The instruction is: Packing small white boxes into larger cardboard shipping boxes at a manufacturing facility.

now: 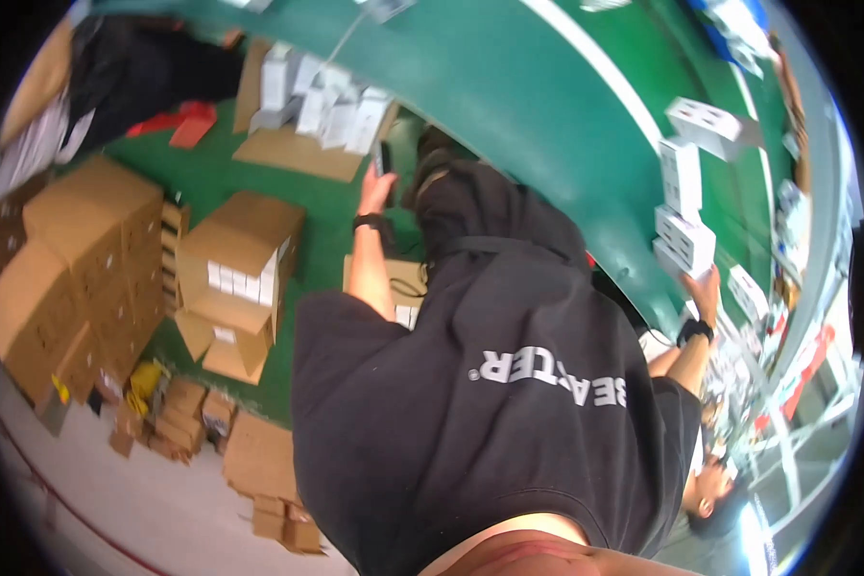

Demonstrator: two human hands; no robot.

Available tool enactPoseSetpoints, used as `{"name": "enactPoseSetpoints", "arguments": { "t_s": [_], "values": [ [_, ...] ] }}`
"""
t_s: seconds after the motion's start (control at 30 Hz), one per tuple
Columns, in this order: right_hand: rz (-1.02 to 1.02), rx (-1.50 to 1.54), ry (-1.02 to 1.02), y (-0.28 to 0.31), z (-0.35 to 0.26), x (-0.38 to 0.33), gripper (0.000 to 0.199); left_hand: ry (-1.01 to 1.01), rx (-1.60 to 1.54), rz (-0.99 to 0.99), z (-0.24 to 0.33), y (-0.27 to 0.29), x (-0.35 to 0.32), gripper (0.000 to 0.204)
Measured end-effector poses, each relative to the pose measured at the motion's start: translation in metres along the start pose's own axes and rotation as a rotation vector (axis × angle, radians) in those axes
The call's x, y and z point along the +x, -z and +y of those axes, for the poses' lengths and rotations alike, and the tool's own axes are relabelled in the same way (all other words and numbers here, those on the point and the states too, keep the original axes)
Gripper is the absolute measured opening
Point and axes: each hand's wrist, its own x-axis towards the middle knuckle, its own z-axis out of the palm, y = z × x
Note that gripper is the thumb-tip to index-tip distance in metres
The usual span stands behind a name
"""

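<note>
My left hand (375,190), with a black band on its wrist, is closed around a slim dark handheld device (385,158). It is beside my body, over the green floor, near an open carton (302,156) filled with small white boxes. Out to the right, my right hand (704,290) grips the near end of a white box (686,240) at the green worktable (547,115). Two more white boxes line up beyond it: one upright box (680,176) and one tilted box (706,125). The fingers under the gripped box are partly hidden.
An open brown carton (235,245) with white boxes inside stands on the floor at the left. Stacked cartons (96,240) rise farther left, with flattened cardboard (259,456) below. Another person (715,494) is at the lower right, beside the table.
</note>
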Motion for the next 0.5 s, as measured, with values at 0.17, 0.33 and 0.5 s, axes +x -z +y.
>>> {"name": "enactPoseSetpoints", "arguments": {
  "t_s": [0.17,0.33,0.5],
  "values": [
    [-0.041,0.03,-0.154,-0.011,-0.073,-0.011,0.064,0.223,0.157,-0.246,-0.015,0.028,0.039,0.045],
    [-0.002,0.054,-0.242,-0.008,-0.115,-0.06,0.09,0.098,0.321,-0.572,0.059,0.023,0.016,0.058],
    [0.226,0.103,-0.175,-0.035,-0.138,-0.061,0.089,0.061,0.493,-0.596,0.051,0.001,0.042,0.049]
  ]
}}
